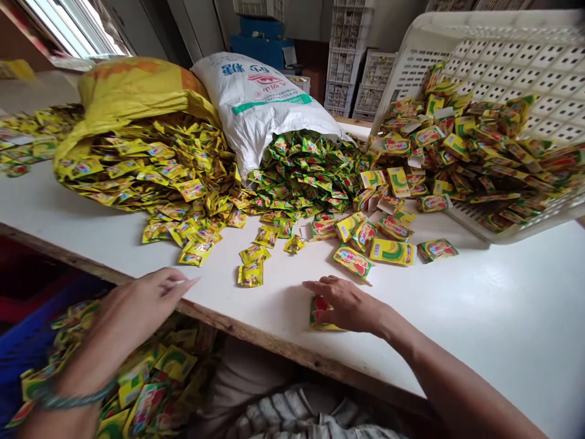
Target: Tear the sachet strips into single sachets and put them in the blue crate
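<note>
My left hand (148, 299) is over the table's front edge at left, its fingers drawn together; whether anything sits between them is too small to tell. Under my right hand (350, 303) lies a green and yellow box (319, 308) with red fruit on it, partly hidden by the fingers, which rest on it. Between the hands and the heaps, a few yellow sachets (250, 274) lie loose on the white table (274, 317). Just beyond my right hand are several small boxes (392, 251).
Yellow sachets spill from a yellow sack (141, 79), green ones from a white sack (269, 91). A white basket (484, 235) tipped on its side holds many boxes at right. Below the table's left edge, a blue crate (27, 347) holds more boxes.
</note>
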`<state>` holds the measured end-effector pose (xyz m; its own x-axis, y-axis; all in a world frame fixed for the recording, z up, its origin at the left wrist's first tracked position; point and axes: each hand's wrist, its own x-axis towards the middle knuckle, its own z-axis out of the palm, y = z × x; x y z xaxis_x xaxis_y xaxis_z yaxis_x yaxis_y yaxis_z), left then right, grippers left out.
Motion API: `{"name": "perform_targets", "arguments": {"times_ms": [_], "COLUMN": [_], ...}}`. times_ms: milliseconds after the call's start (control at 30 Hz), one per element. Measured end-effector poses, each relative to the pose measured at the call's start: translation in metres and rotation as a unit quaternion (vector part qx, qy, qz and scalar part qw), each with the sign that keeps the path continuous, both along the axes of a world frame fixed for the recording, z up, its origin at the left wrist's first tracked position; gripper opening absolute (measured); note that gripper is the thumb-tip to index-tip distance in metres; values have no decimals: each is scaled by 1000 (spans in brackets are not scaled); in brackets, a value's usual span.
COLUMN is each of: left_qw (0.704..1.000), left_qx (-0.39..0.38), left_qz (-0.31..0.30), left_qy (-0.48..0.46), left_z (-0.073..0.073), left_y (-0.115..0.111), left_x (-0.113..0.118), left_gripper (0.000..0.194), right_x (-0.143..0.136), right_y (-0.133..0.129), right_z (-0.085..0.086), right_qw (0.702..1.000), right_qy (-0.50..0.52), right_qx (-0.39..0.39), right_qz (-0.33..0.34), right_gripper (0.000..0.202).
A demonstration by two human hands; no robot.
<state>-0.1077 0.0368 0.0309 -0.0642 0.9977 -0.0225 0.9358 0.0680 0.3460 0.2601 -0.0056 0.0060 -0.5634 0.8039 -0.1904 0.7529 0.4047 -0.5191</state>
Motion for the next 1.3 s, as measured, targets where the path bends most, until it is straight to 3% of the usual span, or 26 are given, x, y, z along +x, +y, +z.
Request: {"name": "perform_targets", "arguments": {"times_ms": [100,167,233,333,433,600,733,867,967,1100,1167,1300], "left_qw": [991,984,978,975,978,982,979,978,976,976,947,844], "left_qx": [-29,-36,-51,-74,-57,73,74,75,86,58,3,-144], "left_qz": [-37,-73,-105,-125,-131,-145,-163,-178,-197,-156,-161,-186], "left_qy": [125,160,175,169,153,99,101,76,21,-142,-279,-481], "left_z": [-6,-15,-25,-32,-25,-16,-29,-43,-45,-43,-45,-50], "left_y": [14,22,26,26,31,76,116,123,112,95,85,62], "left_x": [63,92,106,112,114,140,167,178,177,177,182,192], "left_gripper": [36,33,30,30,32,30,30,23,21,23,30,30], "right_x": [-23,-32,-37,-39,-37,-25,-11,-1,4,10,13,15], "right_y": [34,60,82,97,95,74,50,36,37,41,42,39], "right_z": [-4,-10,-19,-34,-44,-48,-44,-41,-41,-44,-43,-36], "right_qw": [997,990,985,984,980,966,927,896,894,866,854,848], "right_qy": [40,32,5,-35,-44,109,233,264,283,338,369,431], "right_qx": [63,132,167,174,194,187,111,64,51,16,9,-12], "right_qz": [-19,-49,-35,8,-1,-141,-274,-352,-343,-368,-366,-309], "right_gripper": [38,41,47,35,29,33,30,23,29,30,24,32]}}
